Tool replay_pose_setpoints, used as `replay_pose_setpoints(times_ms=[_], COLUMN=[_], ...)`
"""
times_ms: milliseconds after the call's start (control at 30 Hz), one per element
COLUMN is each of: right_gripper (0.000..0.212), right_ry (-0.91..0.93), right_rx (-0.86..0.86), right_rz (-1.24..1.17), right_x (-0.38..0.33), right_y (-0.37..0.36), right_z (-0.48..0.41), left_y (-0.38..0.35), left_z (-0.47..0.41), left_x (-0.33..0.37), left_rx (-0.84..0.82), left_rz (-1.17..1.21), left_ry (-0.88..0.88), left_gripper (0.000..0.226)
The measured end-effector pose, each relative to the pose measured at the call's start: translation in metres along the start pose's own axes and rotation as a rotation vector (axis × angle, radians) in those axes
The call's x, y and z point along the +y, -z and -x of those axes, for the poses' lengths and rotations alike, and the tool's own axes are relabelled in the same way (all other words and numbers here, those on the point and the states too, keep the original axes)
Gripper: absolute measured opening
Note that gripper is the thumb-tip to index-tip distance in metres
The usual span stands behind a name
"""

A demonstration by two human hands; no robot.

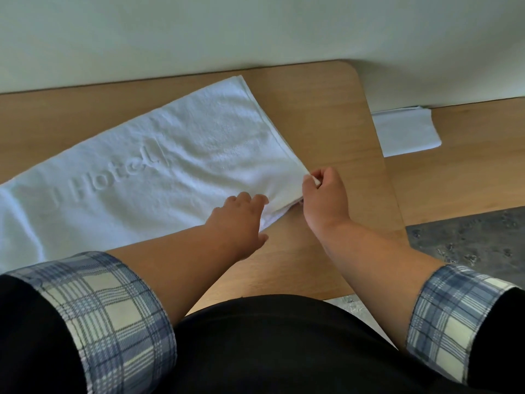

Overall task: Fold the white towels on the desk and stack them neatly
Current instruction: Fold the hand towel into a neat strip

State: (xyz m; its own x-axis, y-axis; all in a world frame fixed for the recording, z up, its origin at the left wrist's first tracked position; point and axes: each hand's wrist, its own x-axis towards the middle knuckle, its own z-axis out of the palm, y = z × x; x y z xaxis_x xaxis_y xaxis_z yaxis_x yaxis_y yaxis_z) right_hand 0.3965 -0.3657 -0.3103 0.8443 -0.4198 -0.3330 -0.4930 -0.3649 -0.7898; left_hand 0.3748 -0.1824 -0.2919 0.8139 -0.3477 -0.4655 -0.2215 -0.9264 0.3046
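I see the white Hotel towel [159, 172] spread flat on the wooden desk [326, 109], left to centre of frame. Right hand [324, 200] pinches its corner at centre, fingers curled. Left hand [238, 220] rests on the towel's lower edge, fingers loosely straight, close together. Folded white towel [406, 132] upper right, past the desk edge.

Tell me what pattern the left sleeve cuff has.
Left sleeve cuff: blue and cream plaid, best in head view.
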Motion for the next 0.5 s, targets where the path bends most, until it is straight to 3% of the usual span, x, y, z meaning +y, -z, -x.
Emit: replay_pose_setpoints(times_ms=[67, 167, 233, 333, 500], right_gripper=[0.004, 0.03, 0.025, 0.014, 0.021], right_ry=[-0.031, -0.209, -0.064, 0.159, 0.117], right_rx=[0.024, -0.192, -0.277, -0.262, -0.244], right_rz=[0.032, 0.166, 0.372, 0.587, 0.579], right_x=[0.0, -0.003, -0.01, -0.023, -0.016], right_y=[-0.002, 0.002, 0.005, 0.007, 0.007], right_z=[-0.004, -0.016, -0.03, -0.042, -0.041], left_y=[0.0, 0.003, 0.005, 0.009, 0.016], left_z=[-0.002, -0.006, -0.007, -0.008, -0.011], left_x=[-0.003, -0.007, -0.009, -0.012, -0.013], left_rx=[-0.021, -0.052, -0.045, -0.005, -0.076], left_rz=[0.009, 0.039, 0.036, -0.003, -0.06], left_ry=[0.006, 0.003, -0.008, -0.018, -0.005], left_gripper=[0.077, 0.076, 0.074, 0.071, 0.071])
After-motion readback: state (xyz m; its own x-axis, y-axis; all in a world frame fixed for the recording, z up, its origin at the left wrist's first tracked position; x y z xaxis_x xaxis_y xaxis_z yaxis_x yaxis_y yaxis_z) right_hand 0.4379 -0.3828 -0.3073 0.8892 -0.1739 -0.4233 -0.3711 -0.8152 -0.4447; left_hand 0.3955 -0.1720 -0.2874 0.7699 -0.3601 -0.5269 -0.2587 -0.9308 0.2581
